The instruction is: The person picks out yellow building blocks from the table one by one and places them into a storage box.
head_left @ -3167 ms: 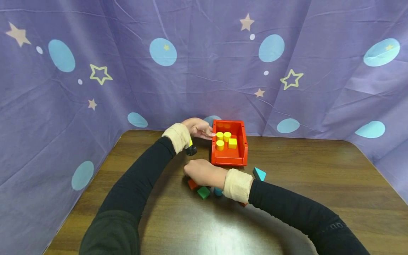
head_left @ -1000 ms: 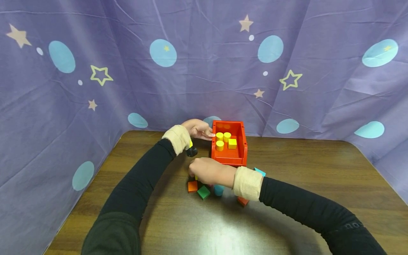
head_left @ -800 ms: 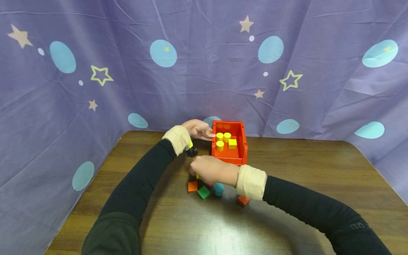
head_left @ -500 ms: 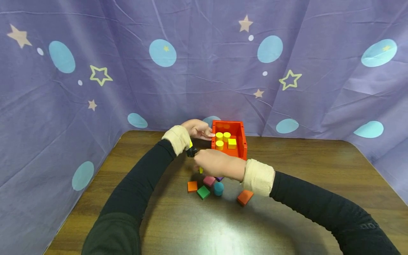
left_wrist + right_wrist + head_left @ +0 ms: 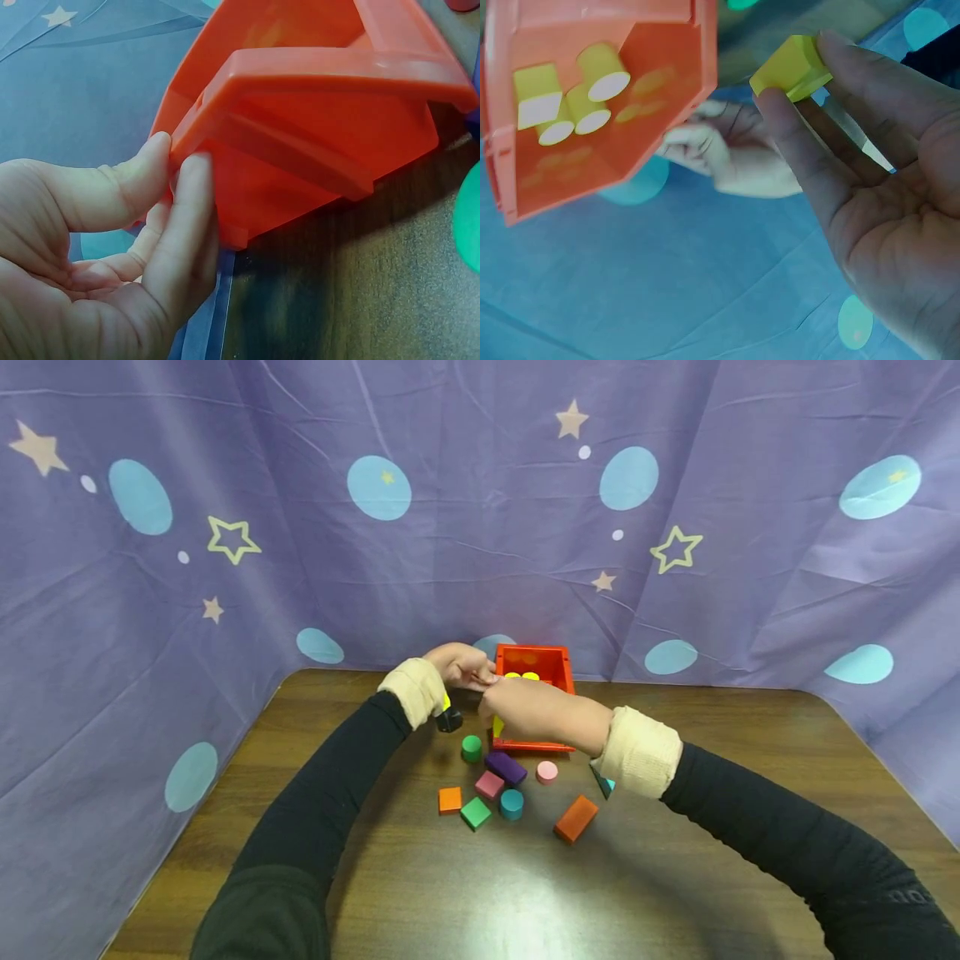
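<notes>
Near the back of the wooden table stands a red plastic bin (image 5: 534, 657). My left hand (image 5: 463, 667) pinches its left rim between thumb and fingers, seen closely in the left wrist view. My right hand (image 5: 551, 714) is over the bin's front left part and hides much of its inside. Between its thumb and fingertips it pinches a yellow block (image 5: 789, 69) with angled faces. Inside the bin, the right wrist view shows a yellow cube (image 5: 537, 94) and several yellow cylinders (image 5: 602, 69).
Loose blocks lie in front of the bin: a green cylinder (image 5: 472, 748), purple block (image 5: 506, 768), pink disc (image 5: 547, 772), pink block (image 5: 490, 786), blue cylinder (image 5: 512, 804), green block (image 5: 476, 814), orange block (image 5: 450, 800), red-orange block (image 5: 576, 819) and teal triangle (image 5: 604, 783).
My right hand has lifted the yellow block from among the loose blocks and carried it up and rightward to the bin, uncovering the blocks below. The left hand stays at the bin's rim.
</notes>
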`<control>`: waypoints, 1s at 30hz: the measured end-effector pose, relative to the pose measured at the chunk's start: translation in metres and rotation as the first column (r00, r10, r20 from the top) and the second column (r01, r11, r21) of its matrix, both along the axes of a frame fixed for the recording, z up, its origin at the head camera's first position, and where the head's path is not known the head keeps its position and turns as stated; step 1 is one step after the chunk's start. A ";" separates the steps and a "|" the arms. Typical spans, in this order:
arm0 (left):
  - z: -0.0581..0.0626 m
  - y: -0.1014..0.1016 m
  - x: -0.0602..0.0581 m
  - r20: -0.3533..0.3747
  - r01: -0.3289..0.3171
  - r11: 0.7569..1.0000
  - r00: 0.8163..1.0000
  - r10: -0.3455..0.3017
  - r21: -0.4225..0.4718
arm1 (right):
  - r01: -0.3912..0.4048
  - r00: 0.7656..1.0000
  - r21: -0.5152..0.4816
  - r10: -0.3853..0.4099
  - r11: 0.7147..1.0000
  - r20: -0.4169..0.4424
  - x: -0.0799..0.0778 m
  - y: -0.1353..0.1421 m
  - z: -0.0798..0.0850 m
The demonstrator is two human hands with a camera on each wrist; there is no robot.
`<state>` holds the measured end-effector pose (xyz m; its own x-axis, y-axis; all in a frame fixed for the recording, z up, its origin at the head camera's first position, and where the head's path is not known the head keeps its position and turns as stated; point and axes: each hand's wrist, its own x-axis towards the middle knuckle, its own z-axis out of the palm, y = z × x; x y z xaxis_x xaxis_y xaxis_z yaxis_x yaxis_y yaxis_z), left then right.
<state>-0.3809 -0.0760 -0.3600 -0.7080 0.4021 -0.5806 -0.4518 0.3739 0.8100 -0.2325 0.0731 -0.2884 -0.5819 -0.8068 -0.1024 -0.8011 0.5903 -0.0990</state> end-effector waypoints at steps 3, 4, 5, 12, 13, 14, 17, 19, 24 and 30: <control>-0.001 -0.001 0.001 -0.014 -0.004 1.000 1.000 0.004 -0.002 | 0.026 1.000 0.011 -0.026 1.000 -0.009 -0.004 0.005 0.005; -0.001 -0.001 0.001 -0.015 -0.010 1.000 1.000 0.010 0.001 | 0.032 0.999 0.012 -0.032 0.999 -0.009 -0.005 0.006 0.007; -0.001 -0.001 0.002 -0.014 -0.019 1.000 1.000 0.019 0.005 | 0.042 0.999 0.010 -0.042 0.999 -0.006 -0.007 0.007 0.008; -0.001 -0.002 0.002 0.022 -0.058 0.998 0.998 0.057 0.029 | 0.056 0.998 -0.008 -0.056 0.998 0.003 -0.019 0.017 0.011; -0.001 -0.002 0.002 0.030 -0.064 0.997 0.998 0.063 0.035 | 0.060 0.998 -0.005 -0.060 0.998 0.004 -0.021 0.018 0.011; -0.001 -0.001 0.002 0.035 -0.062 0.997 0.998 0.061 0.039 | 0.062 0.998 -0.007 -0.062 0.998 0.003 -0.023 0.019 0.011; -0.002 -0.001 0.001 0.045 -0.069 0.996 0.997 0.067 0.049 | 0.057 0.998 -0.010 -0.057 0.998 -0.017 -0.028 0.023 0.009; -0.002 0.000 0.001 0.046 -0.081 0.995 0.996 0.079 0.054 | 0.062 0.998 -0.011 -0.062 0.998 -0.030 -0.030 0.024 0.009; -0.002 0.000 0.002 0.059 -0.094 0.992 0.994 0.089 0.080 | 0.118 0.993 0.025 -0.117 0.993 -0.036 -0.036 0.027 0.009; -0.011 0.001 -0.008 0.038 -0.069 0.995 0.997 0.067 0.066 | 0.167 0.986 0.059 -0.167 0.984 -0.014 -0.043 0.028 0.008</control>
<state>-0.3889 -0.0749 -0.3712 -0.7144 0.3925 -0.5792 -0.5031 0.2871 0.8151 -0.2758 0.1014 -0.2799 -0.7090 -0.6908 -0.1418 -0.6916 0.7204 -0.0521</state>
